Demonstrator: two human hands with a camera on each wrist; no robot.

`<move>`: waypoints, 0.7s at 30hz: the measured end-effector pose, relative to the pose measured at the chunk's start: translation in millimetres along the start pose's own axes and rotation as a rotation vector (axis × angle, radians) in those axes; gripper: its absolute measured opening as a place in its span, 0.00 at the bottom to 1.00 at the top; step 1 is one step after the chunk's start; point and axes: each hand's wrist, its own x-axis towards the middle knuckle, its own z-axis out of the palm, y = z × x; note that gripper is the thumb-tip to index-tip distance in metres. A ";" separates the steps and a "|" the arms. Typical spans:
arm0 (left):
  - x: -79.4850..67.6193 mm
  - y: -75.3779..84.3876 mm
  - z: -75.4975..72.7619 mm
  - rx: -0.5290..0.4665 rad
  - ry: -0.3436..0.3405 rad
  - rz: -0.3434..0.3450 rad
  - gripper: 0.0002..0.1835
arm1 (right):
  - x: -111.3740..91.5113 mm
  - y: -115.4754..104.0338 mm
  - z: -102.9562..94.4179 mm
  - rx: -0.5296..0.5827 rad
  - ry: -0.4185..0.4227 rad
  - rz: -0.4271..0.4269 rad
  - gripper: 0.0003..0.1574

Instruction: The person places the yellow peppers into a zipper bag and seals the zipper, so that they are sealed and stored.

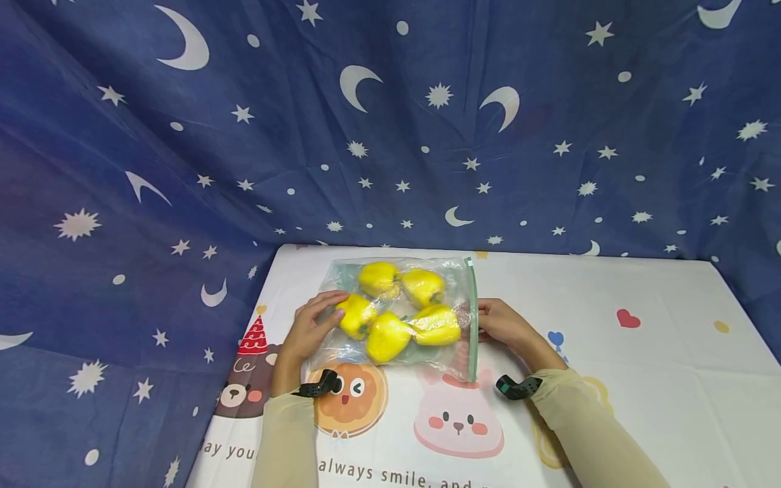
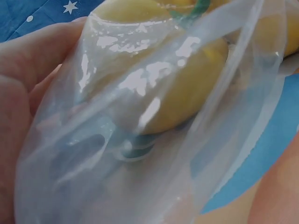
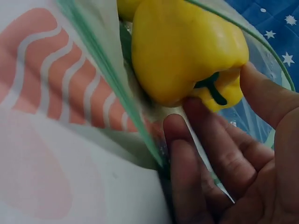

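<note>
A clear zip bag [image 1: 399,271] with a green zip edge lies on the table with several yellow bell peppers [image 1: 389,337] inside. My left hand [image 1: 308,329] holds the closed left end of the bag, fingers and thumb beside the leftmost pepper [image 1: 355,316]. In the left wrist view, the plastic [image 2: 140,88] stretches over that pepper and covers some fingers. My right hand [image 1: 503,322] reaches into the open mouth on the right. Seen from the right wrist, its thumb and fingers grip the stem end of a pepper [image 3: 187,51], with the green zip edge [image 3: 107,70] running alongside.
A white tablecloth [image 1: 671,373] printed with cartoon animals, hearts and lettering covers the table. Behind and to the left hangs a dark blue curtain [image 1: 427,183] with white moons and stars. A black strap mount [image 1: 518,387] sits on each wrist.
</note>
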 end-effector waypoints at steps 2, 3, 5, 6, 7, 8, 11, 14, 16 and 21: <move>-0.1 0.1 0.1 -0.013 0.005 0.010 0.19 | 0.5 -0.3 1.2 -0.014 0.006 0.005 0.20; -0.2 0.1 0.2 -0.022 0.007 0.014 0.19 | 1.2 0.3 1.6 -0.022 0.013 0.013 0.20; -0.6 0.5 0.4 -0.036 0.011 0.018 0.20 | 1.9 0.7 2.5 -0.036 0.034 0.026 0.20; -0.8 0.5 0.5 -0.040 0.013 0.017 0.20 | 2.3 1.0 2.9 -0.043 0.045 0.032 0.20; -0.8 0.3 0.5 -0.039 0.014 0.016 0.20 | 2.6 1.3 3.3 -0.047 0.056 0.037 0.20; -1.0 0.7 0.5 -0.037 0.013 0.014 0.20 | 3.5 2.1 3.4 -0.052 0.069 0.044 0.20; -1.1 1.3 0.1 -0.021 0.009 -0.003 0.19 | 4.3 3.1 4.0 -0.060 0.090 0.054 0.20; -1.0 0.5 -0.2 -0.016 0.002 -0.022 0.19 | 4.2 3.9 3.8 -0.068 0.096 0.060 0.21; -1.1 -0.7 0.2 -0.031 0.004 -0.026 0.19 | 3.9 4.3 3.2 -0.065 0.094 0.060 0.21; -1.6 17.6 -0.9 -0.052 -0.008 -0.014 0.19 | 2.0 5.6 2.0 -0.012 0.072 0.049 0.24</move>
